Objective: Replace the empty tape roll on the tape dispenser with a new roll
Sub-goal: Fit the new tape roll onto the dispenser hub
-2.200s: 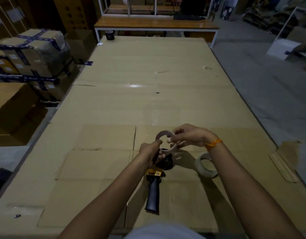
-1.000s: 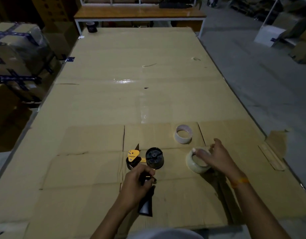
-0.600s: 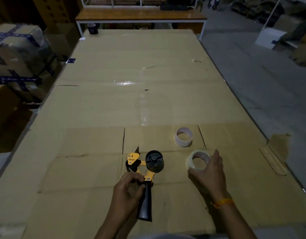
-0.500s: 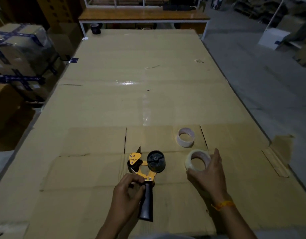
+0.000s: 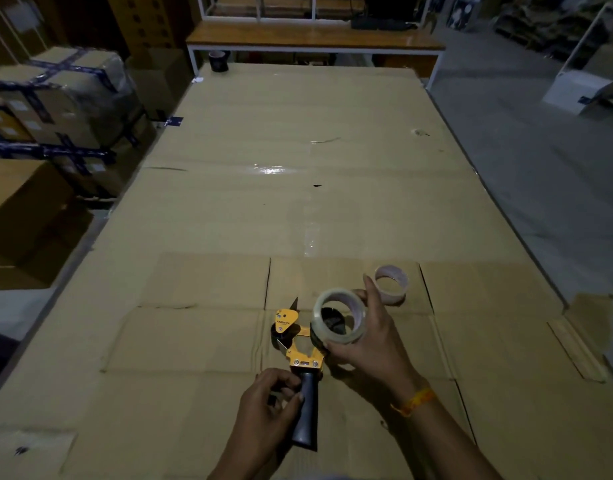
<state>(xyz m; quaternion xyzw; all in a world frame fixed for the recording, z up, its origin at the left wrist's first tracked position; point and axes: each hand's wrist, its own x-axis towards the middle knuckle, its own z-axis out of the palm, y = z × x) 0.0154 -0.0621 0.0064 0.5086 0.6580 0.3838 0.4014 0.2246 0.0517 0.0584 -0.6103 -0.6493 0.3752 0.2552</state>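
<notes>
Lifted off the cardboard since half a second ago, the new tape roll (image 5: pixel 339 317) is now hanging tilted right over the dispenser's black hub (image 5: pixel 334 323), part of which is showing through the roll's open centre. Fingers (image 5: pixel 369 289) of the right hand (image 5: pixel 374 336) are curling around the roll's outer rim, thumb underneath on the near side, gripping it firmly. Fingers (image 5: pixel 287 388) of the left hand (image 5: pixel 268 408) are closing loosely around the top of the dispenser's dark handle (image 5: pixel 307 414), pinning the tape dispenser (image 5: pixel 298 344) flat on the table; how tight that grip is I cannot tell.

Just beyond the dispenser and to its right, the empty core (image 5: pixel 391 285) is lying on its side on the cardboard-covered table (image 5: pixel 298 202), so the removal step is looking finished. Judging from this, the person is carrying out the loading step: bringing the fresh roll to the hub.

Next, the roll is needing to be levelled so its hole is lining up squarely with the hub, then pressed down until seated, with the free end of tape facing the yellow blade guard (image 5: pixel 286 318) on the dispenser's far left. Which way the tape is wound is not clear here.
</notes>
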